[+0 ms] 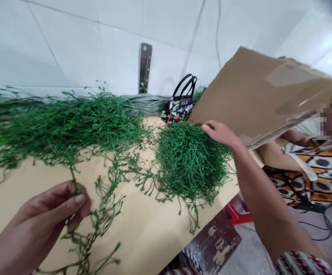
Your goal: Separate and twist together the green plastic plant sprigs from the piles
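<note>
My left hand (pixel 65 208) pinches a thin green branching stem (pixel 73 175) between thumb and fingers, low on the left. Below it more green stems (pixel 87 240) trail across the tabletop, some passing behind my fingers. My right hand (pixel 219 133) reaches to the back edge of a rounded heap of green stems (pixel 191 160), its fingers curled together. Whatever those fingers hold, if anything, is hidden. Just behind that hand leans a large brown cardboard piece (pixel 257 95); I cannot tell whether the hand touches it.
A long pile of green stems (pixel 77 122) lies along the wall on the tan tabletop (pixel 143 229). A black floral bag (pixel 180 107) stands at the back, near a metal bracket (pixel 145 68). To the right is a person in a patterned top (pixel 323 164). Below is a red stool (pixel 239 215).
</note>
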Demonstrator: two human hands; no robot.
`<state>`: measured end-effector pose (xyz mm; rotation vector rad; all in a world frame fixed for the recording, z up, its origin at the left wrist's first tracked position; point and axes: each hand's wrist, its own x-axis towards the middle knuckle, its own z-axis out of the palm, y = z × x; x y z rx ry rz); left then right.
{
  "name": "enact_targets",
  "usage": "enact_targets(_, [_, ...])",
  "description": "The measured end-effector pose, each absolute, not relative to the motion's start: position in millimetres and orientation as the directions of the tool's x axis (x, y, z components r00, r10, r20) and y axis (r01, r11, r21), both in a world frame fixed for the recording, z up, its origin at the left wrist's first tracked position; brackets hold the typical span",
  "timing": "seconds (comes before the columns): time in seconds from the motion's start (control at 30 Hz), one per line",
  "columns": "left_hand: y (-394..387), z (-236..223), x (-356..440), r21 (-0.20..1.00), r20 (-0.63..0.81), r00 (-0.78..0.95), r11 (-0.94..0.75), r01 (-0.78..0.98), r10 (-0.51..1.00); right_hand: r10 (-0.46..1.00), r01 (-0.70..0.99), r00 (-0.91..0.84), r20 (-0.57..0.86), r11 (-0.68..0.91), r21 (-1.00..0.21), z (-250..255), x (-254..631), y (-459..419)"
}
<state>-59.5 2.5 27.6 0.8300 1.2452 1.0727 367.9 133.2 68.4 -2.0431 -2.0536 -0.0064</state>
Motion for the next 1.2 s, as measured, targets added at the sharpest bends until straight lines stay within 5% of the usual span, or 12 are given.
enact_targets(0.1, [0, 40, -53, 0.959, -0.262, 0.002, 0.261, -0.108, 0.965, 0.964, 0.993, 0.067, 0.258, -0.039, -0.110, 83, 363, 120])
enact_targets(0.2, [2, 45, -46, 0.971, -0.199, -0.010, 0.196, -0.137, 0.980, 0.886, 0.986, -0.037, 0.463, 0.109, -0.128, 78, 328, 100])
enact_targets(0.33, [4, 40, -42, 0.976, -0.140, -0.046, 0.130, -0.172, 0.989, 0.828, 0.695, -0.441, 0.346, 0.559, -0.452, 54, 235, 57])
enact_targets(0.4, [4, 36, -39, 0.983, -0.102, -0.056, 0.092, -0.161, 0.993, 0.753, 0.486, -0.604, 0.261, 0.607, -0.629, 39, 188, 38])
enact_targets(0.6, [3, 27, -33, 0.993, -0.059, -0.060, 0.052, -0.110, 0.996, 0.771, 0.278, -0.636, 0.042, 0.279, -0.919, -2, 125, 26])
enact_targets(0.8, [-23, 46, -38, 0.920, 0.268, -0.211, -0.185, 0.345, 0.940, 0.812, 0.088, -0.574, -0.105, -0.066, -0.994, -15, 126, 20])
enact_targets(0.9, [-49, 44, -32, 0.772, 0.384, -0.136, -0.236, 0.591, 0.913, 0.831, 0.067, -0.547, -0.104, -0.080, -0.995, -15, 127, 17])
enact_targets(1.03, [-66, 17, -21, 0.551, 0.325, -0.061, -0.137, 0.823, 0.944, 0.835, 0.021, -0.548, -0.043, -0.038, -0.999, -16, 128, 10])
enact_targets(1.1, [-67, 4, -19, 0.559, 0.265, -0.163, -0.013, 0.829, 0.950, 0.842, -0.009, -0.540, 0.011, 0.007, -1.000, -17, 128, 6])
enact_targets(1.2, [-65, -8, -20, 0.755, 0.127, -0.272, 0.084, 0.650, 0.954, 0.840, -0.034, -0.538, 0.074, 0.067, -0.997, -17, 127, 0])
